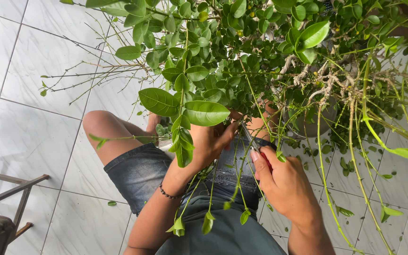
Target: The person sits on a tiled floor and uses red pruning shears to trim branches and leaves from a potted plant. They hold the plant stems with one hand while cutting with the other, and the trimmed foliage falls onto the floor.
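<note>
My left hand (pixel 209 141) is closed around a thin green stem of the leafy plant (pixel 242 52), just below a cluster of broad leaves. My right hand (pixel 284 182) grips a pair of red-handled pruning scissors (pixel 253 141), whose blades point up toward the stem near my left fingers. A dark bead bracelet (pixel 168 193) circles my left wrist. The plant grows from a grey pot (pixel 308 120) partly hidden by foliage and pale roots.
I sit on a white tiled floor (pixel 34 137) in denim shorts, left knee (pixel 97 125) bent out. Cut leaves lie scattered on the tiles at right (pixel 345 165). A metal stool frame (pixel 10 189) stands at the lower left. Long drooping stems hang at right.
</note>
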